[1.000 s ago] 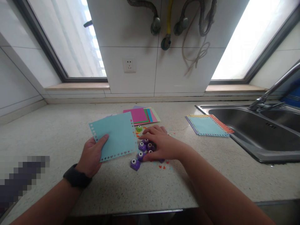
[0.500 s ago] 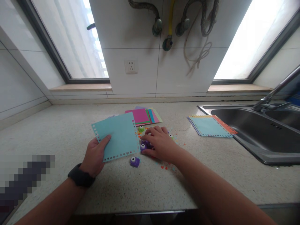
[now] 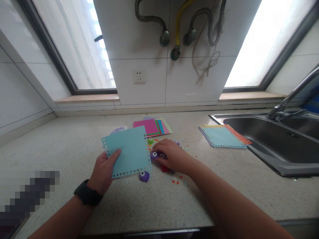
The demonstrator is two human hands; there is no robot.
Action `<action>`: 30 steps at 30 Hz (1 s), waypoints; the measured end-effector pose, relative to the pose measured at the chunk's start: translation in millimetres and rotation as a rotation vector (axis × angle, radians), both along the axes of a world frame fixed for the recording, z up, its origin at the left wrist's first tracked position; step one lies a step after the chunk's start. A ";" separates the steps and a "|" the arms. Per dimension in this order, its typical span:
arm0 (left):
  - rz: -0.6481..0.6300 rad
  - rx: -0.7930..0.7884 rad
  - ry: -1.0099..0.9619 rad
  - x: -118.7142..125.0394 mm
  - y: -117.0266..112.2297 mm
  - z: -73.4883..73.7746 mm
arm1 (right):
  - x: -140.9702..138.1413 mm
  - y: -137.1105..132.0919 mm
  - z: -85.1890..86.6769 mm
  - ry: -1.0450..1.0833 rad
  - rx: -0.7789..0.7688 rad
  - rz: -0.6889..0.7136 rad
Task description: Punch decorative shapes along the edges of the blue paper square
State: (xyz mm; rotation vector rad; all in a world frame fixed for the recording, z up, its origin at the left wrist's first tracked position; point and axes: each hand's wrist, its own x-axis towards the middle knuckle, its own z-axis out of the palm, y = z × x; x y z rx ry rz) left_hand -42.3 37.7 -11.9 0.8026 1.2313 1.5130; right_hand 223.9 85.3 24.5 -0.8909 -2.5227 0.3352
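My left hand [image 3: 104, 167] grips a light blue sheet of paper [image 3: 132, 146] by its left side, thumb on top. Small shapes such as hearts and stars are cut along the sheet's left, right and bottom edges. Beside the sheet, my right hand [image 3: 171, 154] curls its fingers around a purple craft punch [image 3: 155, 155]; more punches lie partly hidden beneath the palm, one of them red [image 3: 164, 168]. Another purple punch [image 3: 144, 176] with a star on its button sits below the sheet's corner. A green punch [image 3: 150, 140] stands just behind my fingers.
Coloured paper [image 3: 146, 126] is stacked behind the sheet. Right of it, a pile of edge-punched sheets [image 3: 224, 136] lies against the sink rim [image 3: 259, 161]. Tiny paper cutouts [image 3: 175, 182] are scattered around my right hand. A faucet [image 3: 279, 108] rises over the sink.
The view has tilted up slightly. My right hand's fingers have drawn in closer around the purple punch, while my left hand keeps hold of the blue sheet.
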 end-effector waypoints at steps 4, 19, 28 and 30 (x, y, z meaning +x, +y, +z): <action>-0.005 -0.029 0.036 2.0 -3.5 2.5 | 3.9 9.2 -2.0 0.328 -0.246 -0.226; -0.055 0.083 0.589 3.9 -20.2 4.1 | 5.0 14.6 3.8 1.172 -0.712 0.012; 0.115 0.456 0.968 0.5 -29.2 2.6 | 15.1 8.2 12.9 1.170 -0.647 0.188; 0.085 0.560 1.045 -1.9 -29.2 -1.1 | 17.5 6.5 15.4 1.151 -0.638 0.234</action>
